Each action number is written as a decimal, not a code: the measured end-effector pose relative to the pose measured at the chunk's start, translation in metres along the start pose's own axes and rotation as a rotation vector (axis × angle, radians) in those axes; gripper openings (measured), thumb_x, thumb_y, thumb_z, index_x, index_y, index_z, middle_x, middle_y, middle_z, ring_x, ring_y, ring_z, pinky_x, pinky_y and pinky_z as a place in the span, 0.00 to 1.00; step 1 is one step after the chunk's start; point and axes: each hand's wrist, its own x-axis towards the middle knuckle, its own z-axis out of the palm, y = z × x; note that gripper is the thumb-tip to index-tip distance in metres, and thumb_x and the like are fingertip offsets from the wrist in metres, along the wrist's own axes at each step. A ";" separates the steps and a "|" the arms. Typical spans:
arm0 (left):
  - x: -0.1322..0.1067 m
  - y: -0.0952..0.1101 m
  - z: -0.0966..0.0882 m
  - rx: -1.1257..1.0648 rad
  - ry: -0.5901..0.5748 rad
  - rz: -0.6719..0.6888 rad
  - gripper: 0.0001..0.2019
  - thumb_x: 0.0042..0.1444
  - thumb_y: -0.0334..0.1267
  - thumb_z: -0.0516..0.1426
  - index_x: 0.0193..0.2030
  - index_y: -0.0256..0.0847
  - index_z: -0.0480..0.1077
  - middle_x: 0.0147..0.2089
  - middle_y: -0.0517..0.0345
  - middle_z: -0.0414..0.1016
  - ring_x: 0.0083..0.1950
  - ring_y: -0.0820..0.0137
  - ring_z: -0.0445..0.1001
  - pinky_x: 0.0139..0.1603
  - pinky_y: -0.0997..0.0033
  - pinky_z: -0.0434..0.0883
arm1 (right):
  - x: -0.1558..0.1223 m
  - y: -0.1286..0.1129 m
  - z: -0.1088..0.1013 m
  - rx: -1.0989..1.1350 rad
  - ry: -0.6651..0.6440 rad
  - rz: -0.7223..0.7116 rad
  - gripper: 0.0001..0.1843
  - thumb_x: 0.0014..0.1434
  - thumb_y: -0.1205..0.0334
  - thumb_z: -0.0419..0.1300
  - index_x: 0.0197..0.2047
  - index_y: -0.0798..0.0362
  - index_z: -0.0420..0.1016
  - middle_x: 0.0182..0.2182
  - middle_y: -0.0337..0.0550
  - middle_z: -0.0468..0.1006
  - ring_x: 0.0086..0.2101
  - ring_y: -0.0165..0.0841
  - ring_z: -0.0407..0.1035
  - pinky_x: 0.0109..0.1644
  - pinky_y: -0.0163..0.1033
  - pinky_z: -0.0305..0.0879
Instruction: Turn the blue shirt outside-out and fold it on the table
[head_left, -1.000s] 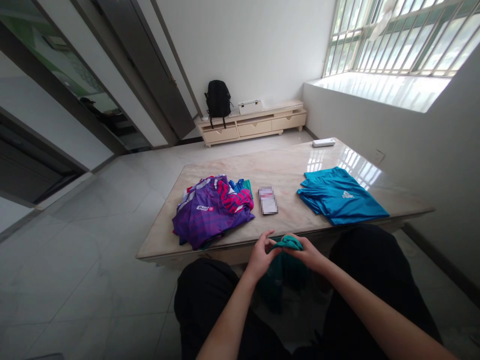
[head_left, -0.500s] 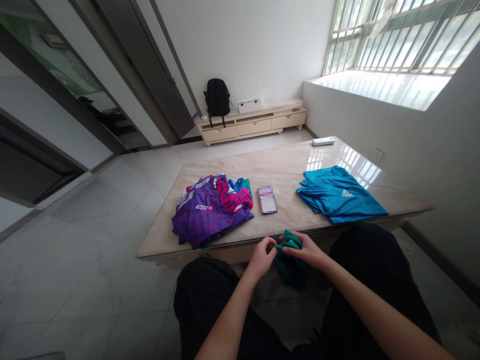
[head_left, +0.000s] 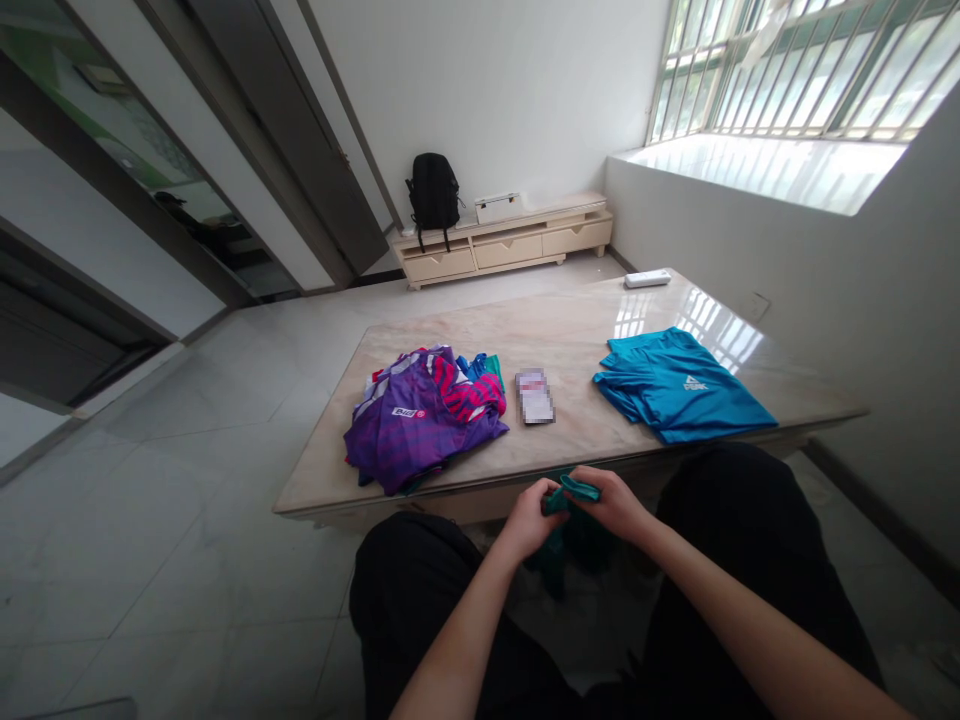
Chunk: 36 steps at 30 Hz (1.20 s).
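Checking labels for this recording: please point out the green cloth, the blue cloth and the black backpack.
Green cloth [head_left: 580, 488], head view: on its upper, bunched part.
Blue cloth [head_left: 670, 389], head view: near the middle of its upper surface.
Black backpack [head_left: 434, 192], head view: on its main body.

Black trousers; bare forearms, bare hands.

Black backpack beside a white box on a low cream cabinet
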 end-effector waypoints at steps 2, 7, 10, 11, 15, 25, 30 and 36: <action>-0.001 -0.002 0.000 0.027 -0.011 -0.012 0.07 0.44 0.29 0.66 0.32 0.38 0.75 0.33 0.60 0.75 0.37 0.68 0.72 0.38 0.72 0.65 | -0.001 0.001 0.001 -0.010 0.003 0.010 0.11 0.63 0.55 0.61 0.34 0.52 0.79 0.29 0.39 0.77 0.31 0.33 0.69 0.37 0.36 0.62; 0.000 0.002 -0.005 0.072 0.001 -0.033 0.04 0.50 0.35 0.63 0.28 0.37 0.76 0.27 0.63 0.73 0.32 0.69 0.69 0.35 0.72 0.61 | 0.001 0.006 -0.004 -0.050 0.023 0.048 0.10 0.61 0.56 0.61 0.35 0.53 0.79 0.28 0.38 0.78 0.30 0.33 0.69 0.36 0.35 0.62; 0.000 0.006 -0.007 0.104 0.028 -0.018 0.07 0.53 0.37 0.61 0.31 0.36 0.78 0.29 0.61 0.76 0.34 0.67 0.71 0.38 0.71 0.62 | 0.001 0.005 -0.006 -0.058 -0.018 0.056 0.13 0.60 0.53 0.63 0.42 0.52 0.81 0.33 0.40 0.82 0.34 0.36 0.73 0.39 0.35 0.65; 0.000 0.007 -0.007 0.115 0.032 -0.016 0.08 0.54 0.37 0.60 0.31 0.36 0.78 0.29 0.60 0.77 0.35 0.67 0.71 0.38 0.71 0.62 | 0.001 0.005 -0.005 -0.064 -0.037 0.056 0.15 0.59 0.51 0.64 0.44 0.51 0.81 0.35 0.40 0.82 0.35 0.36 0.74 0.40 0.35 0.66; -0.001 0.008 -0.005 0.147 0.014 -0.018 0.08 0.52 0.34 0.58 0.28 0.36 0.78 0.28 0.59 0.77 0.34 0.67 0.71 0.37 0.71 0.62 | -0.003 0.001 0.001 -0.146 -0.052 0.072 0.19 0.56 0.45 0.68 0.45 0.47 0.81 0.37 0.40 0.82 0.37 0.38 0.75 0.42 0.37 0.65; -0.003 0.004 0.002 0.165 -0.136 -0.066 0.08 0.51 0.33 0.59 0.30 0.33 0.79 0.28 0.60 0.76 0.34 0.67 0.71 0.36 0.73 0.64 | -0.007 0.002 0.011 -0.193 -0.082 0.002 0.12 0.60 0.49 0.66 0.38 0.47 0.84 0.28 0.40 0.80 0.30 0.34 0.72 0.36 0.35 0.60; -0.008 0.005 0.001 0.210 -0.291 -0.115 0.10 0.52 0.34 0.62 0.40 0.35 0.82 0.36 0.58 0.82 0.37 0.66 0.74 0.39 0.73 0.69 | -0.006 -0.003 0.009 -0.029 -0.076 -0.039 0.14 0.63 0.49 0.64 0.38 0.49 0.84 0.29 0.38 0.82 0.30 0.32 0.74 0.36 0.33 0.67; -0.015 0.004 -0.024 0.432 -0.274 -0.187 0.04 0.47 0.30 0.65 0.31 0.41 0.81 0.34 0.56 0.83 0.38 0.59 0.78 0.40 0.68 0.68 | 0.005 0.006 -0.024 0.070 0.297 -0.001 0.17 0.65 0.46 0.62 0.39 0.52 0.80 0.34 0.43 0.82 0.35 0.37 0.75 0.41 0.38 0.71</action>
